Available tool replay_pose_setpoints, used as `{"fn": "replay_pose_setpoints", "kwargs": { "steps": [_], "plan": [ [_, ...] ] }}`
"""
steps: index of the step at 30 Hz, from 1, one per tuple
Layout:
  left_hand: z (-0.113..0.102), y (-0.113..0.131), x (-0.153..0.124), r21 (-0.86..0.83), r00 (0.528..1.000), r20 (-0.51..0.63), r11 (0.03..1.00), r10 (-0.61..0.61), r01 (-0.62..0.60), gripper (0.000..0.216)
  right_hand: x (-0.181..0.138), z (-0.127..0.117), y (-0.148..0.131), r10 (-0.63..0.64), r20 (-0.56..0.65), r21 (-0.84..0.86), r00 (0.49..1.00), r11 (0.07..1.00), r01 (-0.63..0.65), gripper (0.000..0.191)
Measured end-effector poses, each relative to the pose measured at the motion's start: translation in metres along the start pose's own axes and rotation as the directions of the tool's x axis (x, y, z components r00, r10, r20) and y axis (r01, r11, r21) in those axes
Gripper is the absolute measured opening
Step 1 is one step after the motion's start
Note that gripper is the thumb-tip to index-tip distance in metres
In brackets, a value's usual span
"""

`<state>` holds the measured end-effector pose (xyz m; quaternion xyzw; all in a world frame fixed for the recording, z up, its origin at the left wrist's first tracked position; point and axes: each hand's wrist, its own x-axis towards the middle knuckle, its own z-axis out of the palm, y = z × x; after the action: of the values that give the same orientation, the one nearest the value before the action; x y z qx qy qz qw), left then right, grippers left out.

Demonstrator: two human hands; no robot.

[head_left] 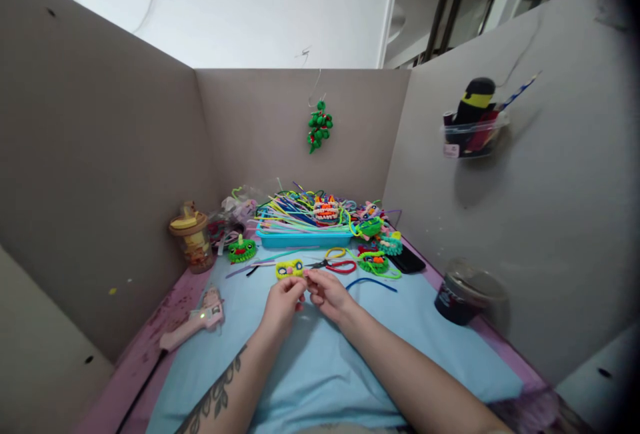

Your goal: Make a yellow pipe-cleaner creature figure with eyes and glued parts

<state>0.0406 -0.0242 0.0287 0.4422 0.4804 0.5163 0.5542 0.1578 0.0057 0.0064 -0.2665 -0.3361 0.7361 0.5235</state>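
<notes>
My left hand (286, 299) and my right hand (327, 293) meet over the middle of the blue cloth, fingertips pinched close together. Whatever lies between the fingers is too small to make out; a hint of pink shows at the right fingertips. Just beyond my left hand is a fuzzy yellow pipe-cleaner piece (283, 271) with two dark round eyes and a pink spot. Whether the left fingers touch it I cannot tell. Behind my right hand lie scissors (341, 266) with red and yellow handles. A dark blue pipe cleaner (375, 281) curves away to the right.
A blue tray (305, 241) heaped with pipe cleaners stands at the back. Left are a green fuzzy figure (242, 251), a lidded cup (195, 244) and a pink glue gun (193, 327). Right are more figures (374, 262), a phone (407, 261) and a black tub (457, 297). Grey panels enclose the table.
</notes>
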Motion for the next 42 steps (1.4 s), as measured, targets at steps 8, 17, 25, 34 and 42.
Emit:
{"fn": "replay_pose_setpoints", "kwargs": {
  "steps": [8,17,25,34,42],
  "plan": [
    [-0.003,-0.007,0.007,0.058,1.000,-0.006,0.998,0.029,-0.029,0.020,-0.003,0.004,-0.003,0.040,-0.010,0.026,0.999,0.999,-0.040,0.025],
    [-0.006,-0.016,0.013,0.128,0.998,-0.029,0.990,0.055,-0.051,0.022,-0.003,0.003,-0.006,0.066,-0.016,0.063,0.998,0.996,-0.065,0.025],
    [-0.059,0.025,0.016,0.499,0.832,-0.221,0.792,0.508,-0.351,0.021,0.001,-0.002,-0.010,-0.108,-0.083,-0.194,0.991,0.977,0.090,0.026],
    [-0.128,0.032,0.018,0.479,0.662,-0.563,0.849,0.494,-0.226,0.032,0.030,-0.004,0.003,-0.561,0.156,-0.858,0.813,0.330,0.393,0.014],
    [-0.117,0.025,0.021,0.591,0.688,-0.463,0.773,0.559,-0.230,0.028,0.041,-0.010,0.011,-0.548,0.382,-0.904,0.744,-0.056,0.423,0.010]
  ]
}}
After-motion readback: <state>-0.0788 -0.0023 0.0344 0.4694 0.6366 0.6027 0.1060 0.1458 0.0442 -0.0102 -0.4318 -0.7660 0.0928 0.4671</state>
